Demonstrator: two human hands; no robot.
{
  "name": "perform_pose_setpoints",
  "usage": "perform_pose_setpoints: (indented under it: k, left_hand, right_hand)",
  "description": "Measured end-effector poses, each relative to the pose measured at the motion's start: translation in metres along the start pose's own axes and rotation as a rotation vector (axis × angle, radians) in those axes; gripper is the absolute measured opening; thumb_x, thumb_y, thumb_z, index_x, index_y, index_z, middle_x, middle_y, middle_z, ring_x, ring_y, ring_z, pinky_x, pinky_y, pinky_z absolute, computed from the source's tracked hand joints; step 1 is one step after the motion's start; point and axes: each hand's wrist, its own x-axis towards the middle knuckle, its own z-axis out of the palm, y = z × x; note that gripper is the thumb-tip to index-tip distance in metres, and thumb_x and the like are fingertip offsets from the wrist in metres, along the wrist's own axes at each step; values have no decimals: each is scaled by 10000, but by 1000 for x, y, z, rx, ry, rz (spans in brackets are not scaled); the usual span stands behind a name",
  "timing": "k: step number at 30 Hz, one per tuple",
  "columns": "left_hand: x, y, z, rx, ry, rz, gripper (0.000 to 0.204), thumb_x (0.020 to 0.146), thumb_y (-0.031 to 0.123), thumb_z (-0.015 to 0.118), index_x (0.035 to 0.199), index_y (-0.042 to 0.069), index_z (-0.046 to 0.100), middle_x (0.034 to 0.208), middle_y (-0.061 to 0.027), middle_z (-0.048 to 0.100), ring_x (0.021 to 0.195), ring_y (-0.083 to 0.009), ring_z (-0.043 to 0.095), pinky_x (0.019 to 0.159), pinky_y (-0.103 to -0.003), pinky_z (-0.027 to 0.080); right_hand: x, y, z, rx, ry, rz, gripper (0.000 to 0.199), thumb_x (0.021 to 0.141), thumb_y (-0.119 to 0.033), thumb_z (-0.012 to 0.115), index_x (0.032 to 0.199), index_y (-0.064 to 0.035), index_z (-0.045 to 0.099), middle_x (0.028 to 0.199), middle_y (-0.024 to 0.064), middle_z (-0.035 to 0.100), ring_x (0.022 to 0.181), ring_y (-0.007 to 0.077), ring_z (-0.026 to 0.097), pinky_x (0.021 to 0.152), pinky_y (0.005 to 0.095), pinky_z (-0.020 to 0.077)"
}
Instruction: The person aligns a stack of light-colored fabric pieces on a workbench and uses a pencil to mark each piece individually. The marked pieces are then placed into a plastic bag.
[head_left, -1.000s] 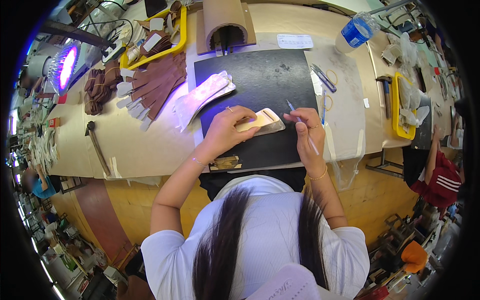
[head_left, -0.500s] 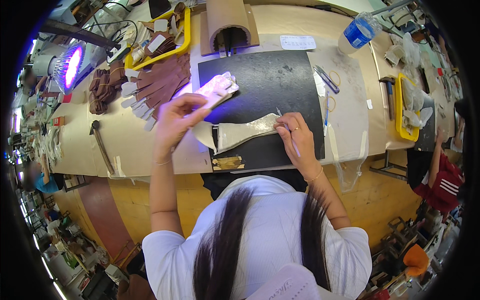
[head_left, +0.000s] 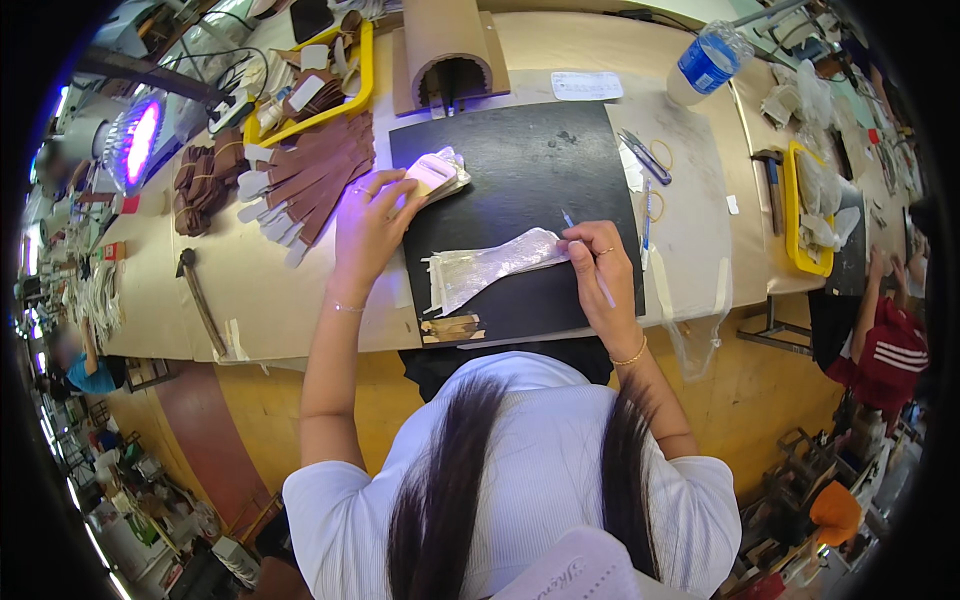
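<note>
At the upper left of the black mat (head_left: 520,135), my left hand (head_left: 372,225) pinches the near end of a pale, flat piece (head_left: 432,174). Other shiny pale pieces lie under and beside that piece. My right hand (head_left: 606,268) is closed round a slim pen-like tool (head_left: 607,292), its thin tip pointing up and away. Just left of these fingers a small stack of silvery-white shaped pieces (head_left: 495,268) lies on the mat, narrow in the middle and flared at the left end. The right fingertips are close to the stack's right end; contact is unclear.
Brown strips with pale ends (head_left: 320,175) fan out left of the mat, near a hammer (head_left: 203,305) and a lit purple lamp (head_left: 140,140). A yellow tray (head_left: 362,90), an arched brown form (head_left: 450,45), a bottle (head_left: 705,65) and a snipping tool (head_left: 645,157) stand or lie around.
My left hand has moved up and right to the pale pieces at the mat's upper left. A curved white part below it is gone from beside the stack. My right hand has shifted slightly right.
</note>
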Motion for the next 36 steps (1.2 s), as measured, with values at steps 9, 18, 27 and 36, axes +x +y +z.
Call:
perform_pose_setpoints:
  k: [9, 18, 27, 36]
  left_hand:
    - [-35, 82, 44, -167, -154, 270, 225, 811, 208, 784, 970, 58, 729, 1070, -83, 687, 961, -248, 630, 830, -387, 501]
    - [-36, 87, 55, -174, -148, 238, 216, 768, 176, 825, 937, 57, 761, 1048, -76, 708, 929, -261, 649, 820, -378, 527]
    - [-38, 89, 56, -134, -145, 249, 202, 788, 186, 809, 944, 64, 766, 1056, -75, 710, 930, -250, 636, 809, -376, 501]
    - [-39, 91, 58, -93, -139, 277, 193, 807, 185, 791, 951, 60, 759, 1088, -86, 700, 935, -247, 619, 802, -381, 486]
  right_hand:
    - [-2, 10, -1, 47, -8, 34, 323, 1091, -280, 488, 1088, 21, 604, 1037, 94, 554, 909, 187, 704, 799, 279, 483]
    - [-1, 13, 1, 192, 36, 111, 302, 1071, -259, 524, 1062, 29, 617, 1005, 142, 593, 877, 255, 667, 794, 327, 514]
    - [3, 5, -3, -132, -26, -74, 162, 968, -176, 665, 907, -27, 686, 785, 92, 665, 734, 258, 625, 773, 359, 482]
    - [15, 7, 6, -203, -33, -263, 162, 926, -159, 705, 800, -62, 676, 691, 62, 646, 657, 243, 599, 778, 377, 436]
